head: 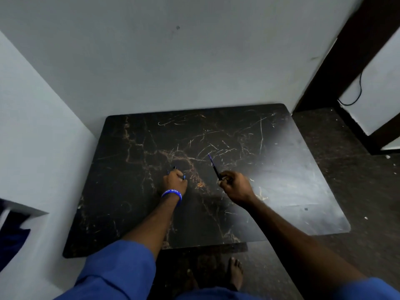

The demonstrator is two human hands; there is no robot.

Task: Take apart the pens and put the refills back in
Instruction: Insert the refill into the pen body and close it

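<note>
Fingers [224, 180] of the right hand [234, 187] are pinching the lower end of a thin blue pen piece [213, 166], which is pointing up and away, above the middle of the dark marble worktop [281, 169]. Left of it, the left hand [175, 180] is resting on the worktop, its fingers curling closed around small blue pen parts [184, 176]. A blue wristband [172, 194] is sitting on the left wrist.
</note>
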